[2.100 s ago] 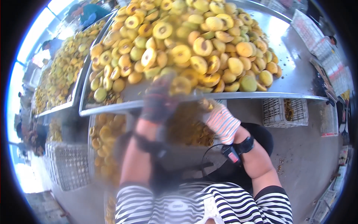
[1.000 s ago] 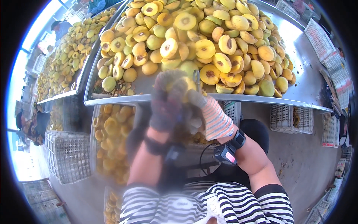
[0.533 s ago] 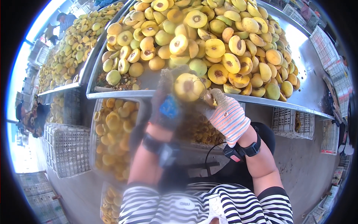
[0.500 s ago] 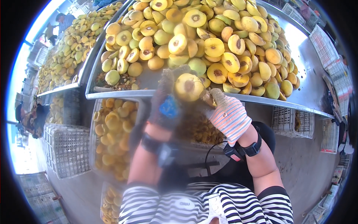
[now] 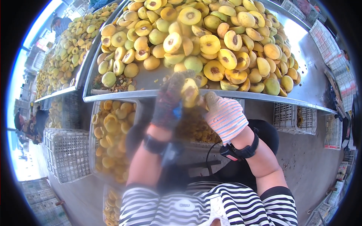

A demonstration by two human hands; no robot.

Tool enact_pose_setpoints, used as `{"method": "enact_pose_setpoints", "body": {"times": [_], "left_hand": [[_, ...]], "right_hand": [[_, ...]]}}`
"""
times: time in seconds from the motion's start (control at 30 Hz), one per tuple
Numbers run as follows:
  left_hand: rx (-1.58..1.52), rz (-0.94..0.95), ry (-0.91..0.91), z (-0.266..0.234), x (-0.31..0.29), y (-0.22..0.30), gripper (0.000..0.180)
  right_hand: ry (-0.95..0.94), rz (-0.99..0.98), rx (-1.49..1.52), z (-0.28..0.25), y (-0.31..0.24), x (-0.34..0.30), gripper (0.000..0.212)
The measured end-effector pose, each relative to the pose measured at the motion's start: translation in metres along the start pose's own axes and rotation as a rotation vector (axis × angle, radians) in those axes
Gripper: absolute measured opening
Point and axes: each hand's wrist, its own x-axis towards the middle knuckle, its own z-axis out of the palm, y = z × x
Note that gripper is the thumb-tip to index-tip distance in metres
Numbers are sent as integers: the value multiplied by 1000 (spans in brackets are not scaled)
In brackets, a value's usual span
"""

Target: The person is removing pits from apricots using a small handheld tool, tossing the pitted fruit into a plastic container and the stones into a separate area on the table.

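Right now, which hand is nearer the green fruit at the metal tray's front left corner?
Left. The left hand, holding a fruit half, is to the right of the green fruit; the right hand is farther right.

fruit heap in the way, free tabletop right of it

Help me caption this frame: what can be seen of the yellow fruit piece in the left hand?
The fruit piece is rounded, yellow and fleshy-looking, with a brownish patch facing the camera; blur hides detail. The dark-gloved left hand holds it before the tray's front rim. The right hand is close by; contact is unclear.
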Motion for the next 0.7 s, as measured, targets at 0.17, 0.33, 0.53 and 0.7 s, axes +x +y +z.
{"method": "enact_pose_setpoints", "body": {"times": [0.17,0.33,0.53,0.7], "left_hand": [[155,37,-20,-1,3,2,36],[108,55,-118,-4,6,-5,39],[-1073,-492,8,-8,22,24,37],[-479,-134,-246,-14,22,3,34]], "right_hand": [[15,60,-61,9,3,3,16],[-97,89,-33,12,8,4,11],[-317,-67,-205,44,30,-3,39],[-294,-257,-380,38,14,-3,51]]}}
